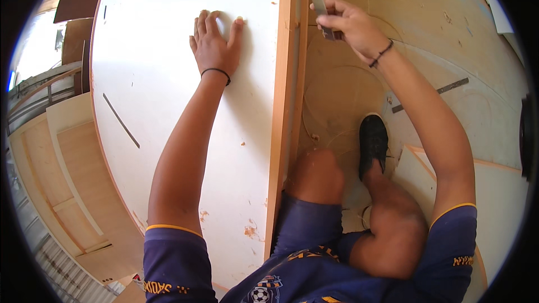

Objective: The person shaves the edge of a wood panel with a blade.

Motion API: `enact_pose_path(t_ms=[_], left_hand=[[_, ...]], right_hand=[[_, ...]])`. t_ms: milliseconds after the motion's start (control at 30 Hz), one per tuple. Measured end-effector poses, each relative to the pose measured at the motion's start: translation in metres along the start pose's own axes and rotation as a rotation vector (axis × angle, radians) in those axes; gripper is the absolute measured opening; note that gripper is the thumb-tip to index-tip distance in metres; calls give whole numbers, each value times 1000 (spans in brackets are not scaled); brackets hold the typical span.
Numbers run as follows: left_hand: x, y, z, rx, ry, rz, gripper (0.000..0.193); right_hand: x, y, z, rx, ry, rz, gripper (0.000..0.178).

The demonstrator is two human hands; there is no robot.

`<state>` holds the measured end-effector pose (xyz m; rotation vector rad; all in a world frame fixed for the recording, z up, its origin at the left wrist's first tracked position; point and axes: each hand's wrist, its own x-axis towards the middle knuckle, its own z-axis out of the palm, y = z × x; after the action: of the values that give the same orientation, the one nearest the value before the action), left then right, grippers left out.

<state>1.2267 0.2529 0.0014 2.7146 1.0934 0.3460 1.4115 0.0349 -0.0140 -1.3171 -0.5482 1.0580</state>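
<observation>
My left hand (214,47) rests with fingers spread on a large white panel (168,179). The panel has a tan wooden edge (281,134) along its right side. Just beyond that edge, my right hand (351,25) is closed around a flat, narrow metal blade (318,3). The blade is pale grey at its upper end and darker near the fingers, and it points up and slightly left. It appears to be held apart from the panel; its exact kind is not clear. Small orange-brown scraps (251,230) lie on the panel's lower part.
A thin dark strip (120,120) lies on the panel's left half. Another dark strip (429,95) is on the brown floor board (348,90) under my right forearm. Wooden panels (50,174) lean at the left. White boards (494,202) lie at the lower right, beside my leg.
</observation>
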Motion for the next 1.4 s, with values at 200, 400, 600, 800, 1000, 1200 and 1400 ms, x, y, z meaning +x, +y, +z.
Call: enact_pose_path(t_ms=[200, 400, 600, 800, 1000, 1200, 1400], left_hand=[[4, 2, 0, 12, 17, 10, 68], [3, -3, 2, -31, 15, 28, 70], [3, -6, 5, 2, 96, 65, 67], [4, -4, 4, -26, 26, 37, 69], [1, -3, 5, -16, 63, 52, 69], [2, 0, 0, -38, 19, 21, 69], [1, 6, -2, -51, -2, 5, 68]], right_hand=[[75, -4, -5, -749, 271, -490, 21], [88, -11, 17, -1184, 419, -958, 33], [-60, 40, 97, -1094, 130, -1090, 35], [-135, 45, 120, -887, -161, -797, 27], [-43, 4, 38, -130, 219, -232, 23], [-25, 19, 19, 111, 171, -67, 25], [4, 27, 12, -355, 203, -298, 24]])
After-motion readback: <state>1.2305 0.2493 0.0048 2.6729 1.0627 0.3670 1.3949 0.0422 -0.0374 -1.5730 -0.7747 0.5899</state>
